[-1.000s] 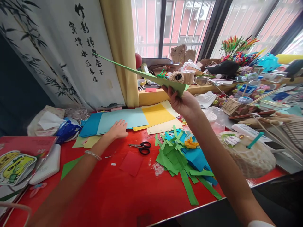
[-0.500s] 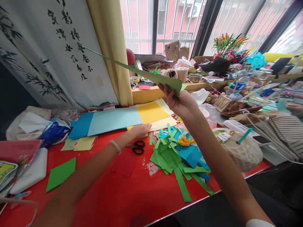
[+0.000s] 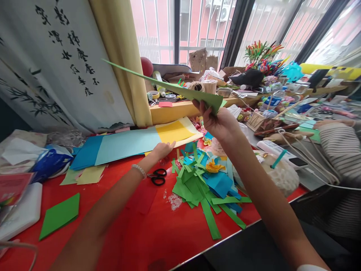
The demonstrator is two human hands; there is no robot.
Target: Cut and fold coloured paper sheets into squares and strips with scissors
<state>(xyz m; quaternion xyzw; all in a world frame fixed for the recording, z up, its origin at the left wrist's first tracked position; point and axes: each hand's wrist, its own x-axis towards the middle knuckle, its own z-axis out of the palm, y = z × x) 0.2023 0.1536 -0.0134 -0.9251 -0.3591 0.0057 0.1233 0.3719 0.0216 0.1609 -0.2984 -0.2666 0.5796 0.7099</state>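
Note:
My right hand (image 3: 218, 122) is raised above the table, fingers and thumb pinched on one end of a long sheet of green paper (image 3: 180, 90). The sheet stretches off to the left, seen nearly edge-on. Lower down, my left hand (image 3: 163, 149) is closed at the near edge of a layered stack of coloured paper (image 3: 129, 143), dark blue, light blue, yellow and cream; its fingertips are partly hidden. Black-handled scissors (image 3: 158, 177) lie beside my left wrist. Right of them is a heap of cut green and blue paper strips (image 3: 194, 177).
A folded green paper piece (image 3: 59, 215) lies on the red tabletop (image 3: 118, 226) at left. A netted round item with a teal straw (image 3: 278, 175) stands at right, near another person's striped sleeve (image 3: 338, 145). Craft supplies crowd the window ledge (image 3: 169, 111).
The view has shifted to the right. The cream and yellow sheets' right end now curls up slightly under my left hand's hold. My right hand still holds the green sheet up.

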